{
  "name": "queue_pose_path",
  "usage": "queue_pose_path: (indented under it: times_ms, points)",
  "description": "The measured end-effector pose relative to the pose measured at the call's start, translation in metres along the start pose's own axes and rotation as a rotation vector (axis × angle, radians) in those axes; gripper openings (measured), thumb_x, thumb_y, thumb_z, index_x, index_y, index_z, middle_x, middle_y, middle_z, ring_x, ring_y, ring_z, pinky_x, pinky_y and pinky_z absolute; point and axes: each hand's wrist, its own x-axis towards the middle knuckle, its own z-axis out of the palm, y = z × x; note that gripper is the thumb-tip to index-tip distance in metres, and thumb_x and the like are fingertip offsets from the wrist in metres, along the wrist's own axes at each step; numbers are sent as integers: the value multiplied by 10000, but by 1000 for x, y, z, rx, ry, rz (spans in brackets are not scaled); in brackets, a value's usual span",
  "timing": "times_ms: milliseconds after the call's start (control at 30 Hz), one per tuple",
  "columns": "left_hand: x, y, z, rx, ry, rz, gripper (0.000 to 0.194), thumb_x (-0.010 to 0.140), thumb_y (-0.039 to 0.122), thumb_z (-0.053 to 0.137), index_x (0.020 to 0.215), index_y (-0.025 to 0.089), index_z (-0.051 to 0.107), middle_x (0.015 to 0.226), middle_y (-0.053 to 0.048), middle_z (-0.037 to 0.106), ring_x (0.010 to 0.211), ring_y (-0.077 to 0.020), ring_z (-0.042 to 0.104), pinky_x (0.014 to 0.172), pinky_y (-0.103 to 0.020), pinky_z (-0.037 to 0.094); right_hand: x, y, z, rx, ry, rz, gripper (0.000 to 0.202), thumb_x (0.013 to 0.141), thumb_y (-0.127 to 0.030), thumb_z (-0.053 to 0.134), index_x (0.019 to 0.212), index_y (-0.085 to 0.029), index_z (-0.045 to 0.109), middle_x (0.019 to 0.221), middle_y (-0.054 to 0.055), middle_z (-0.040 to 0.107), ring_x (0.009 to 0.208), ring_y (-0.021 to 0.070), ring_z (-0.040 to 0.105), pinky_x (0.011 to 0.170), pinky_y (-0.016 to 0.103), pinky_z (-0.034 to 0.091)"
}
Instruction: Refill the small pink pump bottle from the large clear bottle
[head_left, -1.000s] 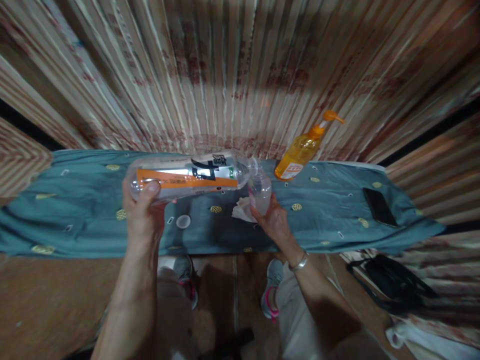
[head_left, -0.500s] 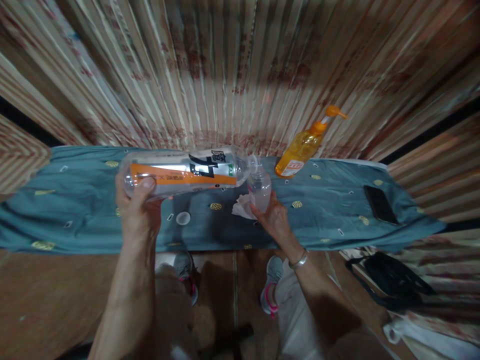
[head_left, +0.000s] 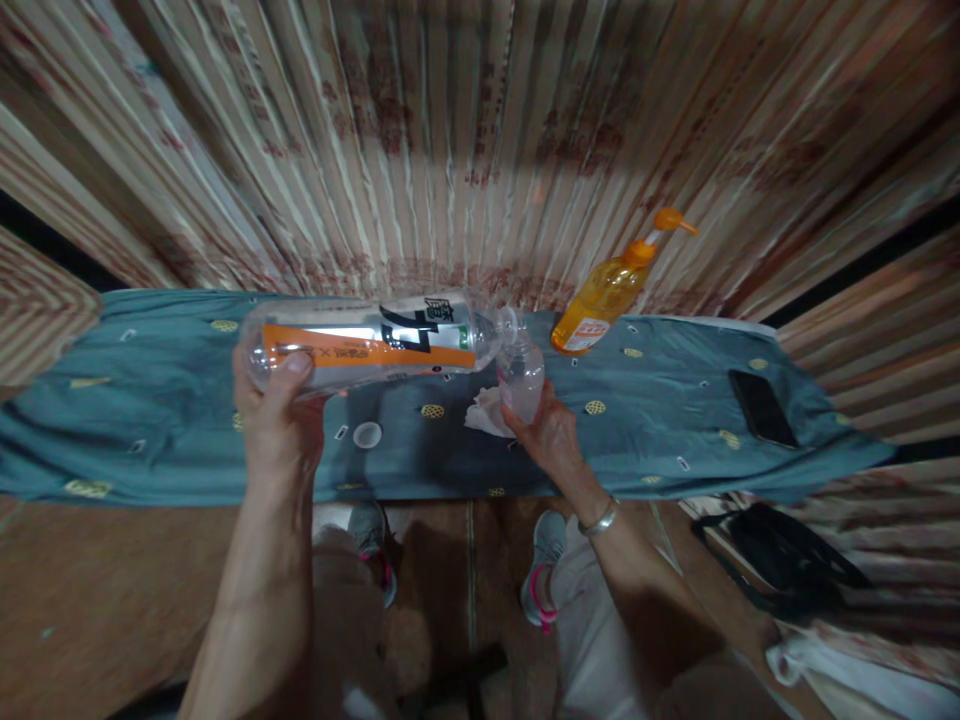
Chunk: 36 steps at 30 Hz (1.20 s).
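Head view shows me the left grip (head_left: 281,425) wrapped round the large bottle (head_left: 360,345), tipped sideways above the worktop (head_left: 660,420); my right grip (head_left: 555,430) holds the small bottle (head_left: 521,380). Mouths meet, pouring looks underway; how much remains, I cannot tell.

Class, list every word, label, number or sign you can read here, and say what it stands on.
"×": on the orange band of the large bottle; neighbouring characters too blurred.
"魔", probably: black, on the large bottle; the bolder black mark beside it is uncertain.
Small bottle: no readable text.
Pump bottle: label too blurred.
Curtain and tablecloth: small printed marks, unreadable.
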Motion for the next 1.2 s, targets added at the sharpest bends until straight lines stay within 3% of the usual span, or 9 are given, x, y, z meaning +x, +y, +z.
queue_pose_path:
  times_ms: [133, 300, 700, 900, 1200]
  points:
    - [0, -1, 0, -27, 20, -14, 533, 489, 288, 793, 951, 218, 536, 767, 32, 576, 618, -150, 593, 504, -321, 537, 0, 0, 1, -5, 4, 23, 641, 801, -384, 687, 1298, -48, 459, 1015, 223, 714, 924, 330, 707, 796, 475, 588]
    - [-1, 0, 0, -30, 22, -14, 543, 496, 275, 780, 974, 218, 531, 776, 29, 571, 622, -154, 591, 511, -335, 540, 1, 3, 4, 16, 36, 1, 614, 798, -398, 681, 1299, -114, 467, 1007, 183, 729, 921, 313, 709, 793, 466, 583]
    - [-1, 0, 1, -2, 43, -23, 540, 490, 278, 754, 968, 223, 510, 786, 29, 570, 616, -151, 573, 500, -331, 529, 0, 5, 6, -18, 37, -6, 615, 816, -420, 653, 1321, -140, 441, 996, 176, 729, 888, 304, 709, 754, 464, 584]
    - [-1, 0, -1, 10, 0, -3, 517, 519, 285, 749, 978, 233, 519, 779, 26, 567, 630, -153, 579, 512, -331, 532, 0, 5, 6, -3, 40, -5, 598, 814, -424, 648, 1306, -146, 450, 1006, 174, 727, 889, 304, 708, 756, 470, 584]
    - [0, -2, -3, 18, 14, 0, 528, 506, 280, 745, 976, 233, 510, 786, 32, 569, 603, -146, 560, 518, -364, 546, 1, 0, 1, -25, -11, 33, 626, 802, -411, 679, 1292, -91, 458, 1011, 194, 726, 912, 296, 708, 780, 440, 578]
